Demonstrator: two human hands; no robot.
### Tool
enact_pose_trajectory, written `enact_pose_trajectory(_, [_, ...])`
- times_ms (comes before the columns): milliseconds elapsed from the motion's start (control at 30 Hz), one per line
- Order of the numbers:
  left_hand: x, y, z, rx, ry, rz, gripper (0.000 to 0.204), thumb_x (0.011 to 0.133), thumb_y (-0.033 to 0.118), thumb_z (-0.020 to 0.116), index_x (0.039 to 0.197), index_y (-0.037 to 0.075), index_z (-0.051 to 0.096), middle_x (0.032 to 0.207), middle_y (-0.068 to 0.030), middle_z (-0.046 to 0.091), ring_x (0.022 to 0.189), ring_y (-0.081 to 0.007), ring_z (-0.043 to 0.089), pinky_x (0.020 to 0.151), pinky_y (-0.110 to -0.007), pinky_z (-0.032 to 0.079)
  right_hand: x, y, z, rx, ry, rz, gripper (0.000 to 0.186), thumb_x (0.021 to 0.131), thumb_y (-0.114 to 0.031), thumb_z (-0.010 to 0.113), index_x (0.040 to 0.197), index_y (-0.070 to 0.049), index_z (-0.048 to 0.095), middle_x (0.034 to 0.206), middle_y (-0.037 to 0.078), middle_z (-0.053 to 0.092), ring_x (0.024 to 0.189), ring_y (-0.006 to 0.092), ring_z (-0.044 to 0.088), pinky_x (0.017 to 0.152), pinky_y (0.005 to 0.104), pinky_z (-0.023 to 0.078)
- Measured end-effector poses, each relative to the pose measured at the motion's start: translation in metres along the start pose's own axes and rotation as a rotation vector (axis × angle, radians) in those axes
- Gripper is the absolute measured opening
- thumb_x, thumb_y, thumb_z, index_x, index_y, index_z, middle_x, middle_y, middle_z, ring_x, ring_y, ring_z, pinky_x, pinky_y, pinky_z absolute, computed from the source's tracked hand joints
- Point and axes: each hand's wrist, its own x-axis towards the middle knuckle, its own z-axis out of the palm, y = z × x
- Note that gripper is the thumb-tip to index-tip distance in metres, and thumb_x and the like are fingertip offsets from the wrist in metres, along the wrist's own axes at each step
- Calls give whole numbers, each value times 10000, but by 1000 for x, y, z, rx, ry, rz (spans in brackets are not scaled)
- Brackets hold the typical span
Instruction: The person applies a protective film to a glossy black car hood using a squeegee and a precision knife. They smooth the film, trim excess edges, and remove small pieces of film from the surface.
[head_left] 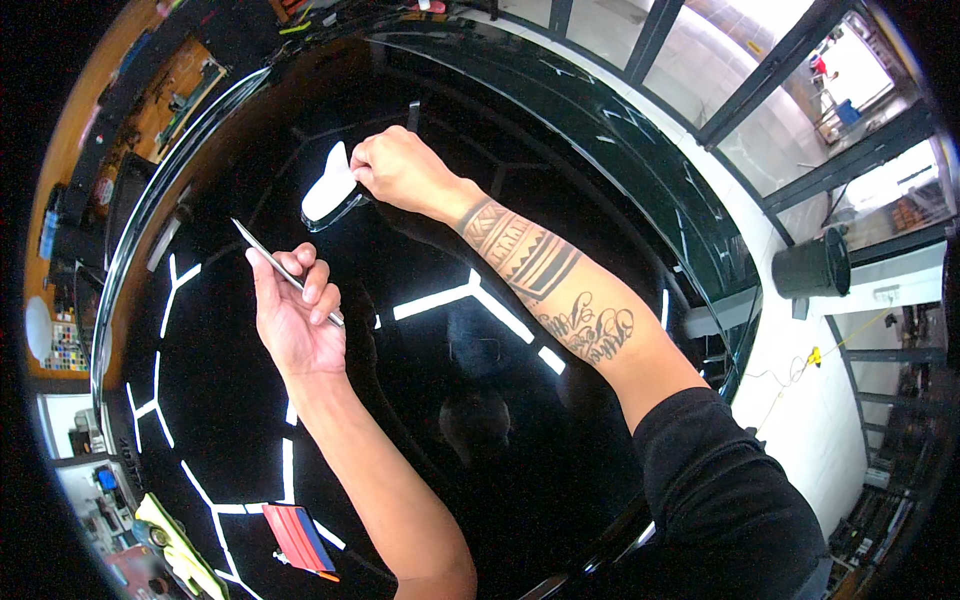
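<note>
My left hand (300, 315), palm up, has its fingers curled round a slim silver pointed tool (258, 243), tip toward the upper left. My right hand (400, 170), at upper middle, pinches the right edge of a white fin-shaped piece (325, 190) with a glossy dark rim at its base. That piece rests on a large, curved, glossy black panel (520, 420), which reflects ceiling light strips. A red and blue squeegee (295, 535) lies low on the panel, below my left hand.
A yellow-green cloth (170, 540) is at the lower left. Wooden shelving (150, 125) with tools lines the left side. A dark bucket (810, 265), a thin cord with a yellow fitting (813, 357) and framed glass panes (620, 40) are on the right, beyond the panel.
</note>
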Motion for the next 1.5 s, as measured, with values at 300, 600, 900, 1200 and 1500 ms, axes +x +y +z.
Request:
enact_pose_trajectory(300, [1, -2, 2, 16, 15, 0, 434, 1047, 373, 434, 844, 5, 540, 876, -97, 516, 581, -68, 402, 385, -148, 351, 12, 4, 3, -79, -41, 103, 165, 770, -155, 610, 778, -17, 700, 769, 210, 679, 748, 393, 669, 721, 480, 535])
enact_pose_trajectory(600, [-1, 3, 0, 64, 24, 9, 437, 1042, 398, 440, 821, 28, 512, 864, -85, 511, 578, -64, 413, 392, -151, 343, 8, -7, -13, 224, -75, 217, 173, 808, -113, 584, 795, 17, 698, 794, 219, 682, 773, 379, 678, 743, 435, 538])
enact_pose_trajectory(900, [-1, 0, 2, 53, 9, -8, 431, 1041, 391, 447, 822, 26, 517, 854, -88, 513, 573, -62, 415, 392, -149, 344, -4, -5, 4, -94, 37, -72, 118, 763, -88, 623, 731, 17, 664, 777, 189, 669, 750, 363, 660, 687, 446, 528])
enact_pose_trajectory(1200, [-2, 2, 6, 46, 34, 1, 421, 1048, 379, 427, 852, 15, 508, 882, -88, 498, 581, -65, 389, 385, -149, 343, 3, -8, 2, -198, -27, -36, 148, 733, -183, 682, 735, -38, 656, 797, 157, 683, 745, 344, 675, 674, 458, 543])
enact_pose_trajectory(1500, [-2, 0, 6, 42, 36, 10, 423, 1049, 377, 426, 839, 19, 506, 874, -92, 504, 579, -70, 404, 383, -153, 348, 15, 3, 3, -38, 6, 99, 128, 755, -159, 630, 753, -31, 640, 788, 175, 678, 786, 372, 671, 737, 470, 539])
